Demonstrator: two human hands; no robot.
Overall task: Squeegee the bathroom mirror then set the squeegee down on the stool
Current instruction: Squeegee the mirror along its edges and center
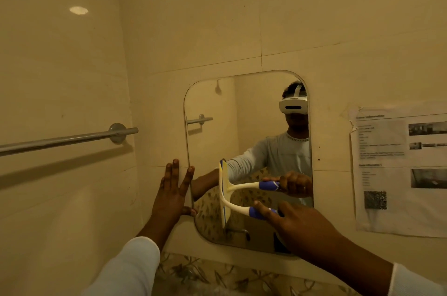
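A rounded-corner mirror [212,126] hangs on the cream tiled wall ahead. My right hand [300,225] grips the blue end of a white squeegee [235,207]. Its blade stands upright, pressed against the lower middle of the glass. My left hand [173,189] lies flat with fingers spread on the wall, its thumb and forefinger at the mirror's left edge. The mirror reflects me, the squeegee and a towel rail. No stool is in view.
A chrome towel rail [63,139] runs along the left wall at mirror height. A printed paper sheet [399,169] is stuck to the wall right of the mirror. Leaf-patterned tiles [217,276] run below the mirror.
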